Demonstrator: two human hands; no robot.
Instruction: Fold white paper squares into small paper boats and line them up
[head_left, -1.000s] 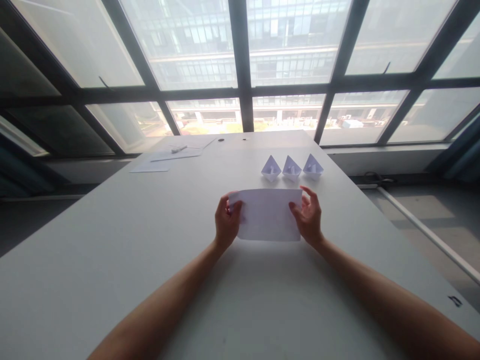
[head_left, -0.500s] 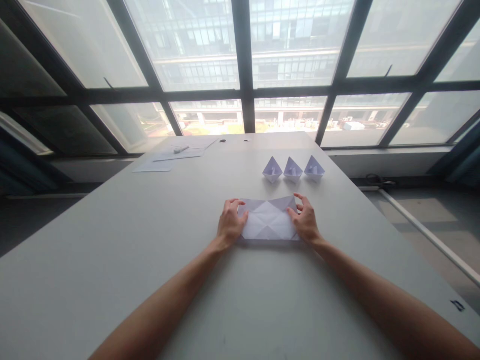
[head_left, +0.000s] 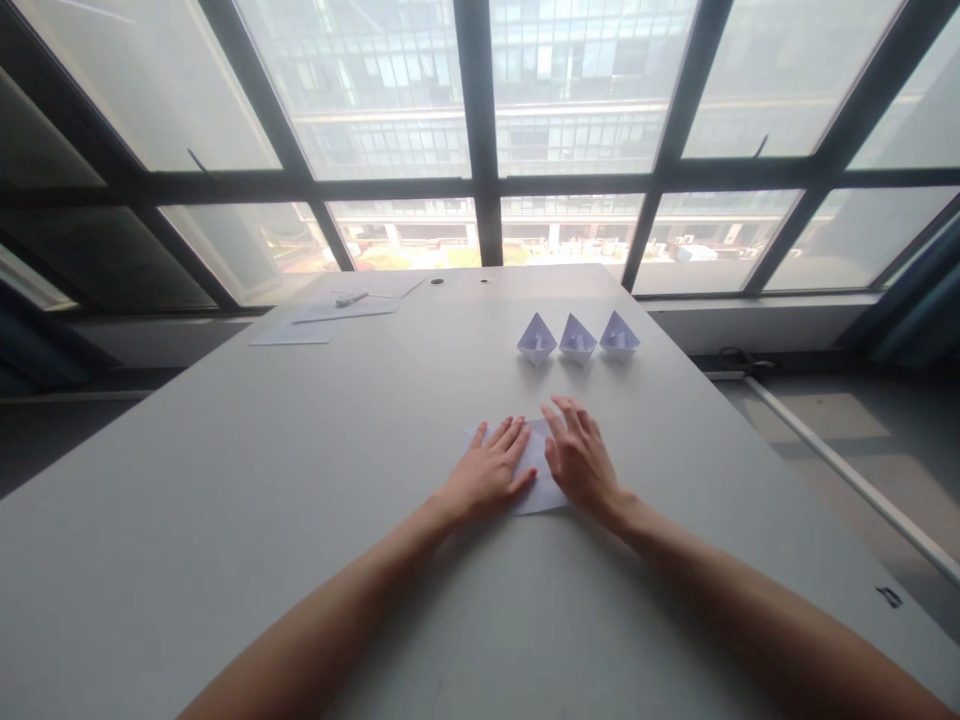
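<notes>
A folded sheet of white paper (head_left: 538, 492) lies on the table in front of me, mostly covered by both hands. My left hand (head_left: 491, 470) rests flat across its left part, with the fingers stretched out and the thumb apart. Over the right part is my right hand (head_left: 581, 455), its fingers loosely bent and apart, touching or just above the paper. Nothing shows gripped in either hand. Behind them three folded paper boats stand in a row: a left one (head_left: 536, 342), a middle one (head_left: 577, 341) and a right one (head_left: 619, 339).
Loose white sheets (head_left: 292, 331) lie at the far left of the white table (head_left: 262, 480), with a pen-like object (head_left: 350, 299) on top. Two round spots mark the far edge. Beyond it stand large framed windows. A small dark mark (head_left: 889, 597) sits near the right edge.
Earlier both hands held the paper by its left and right ends. Now the left hand lies flat on it and the right hand has moved inward over it; the paper looks narrower and more covered.
</notes>
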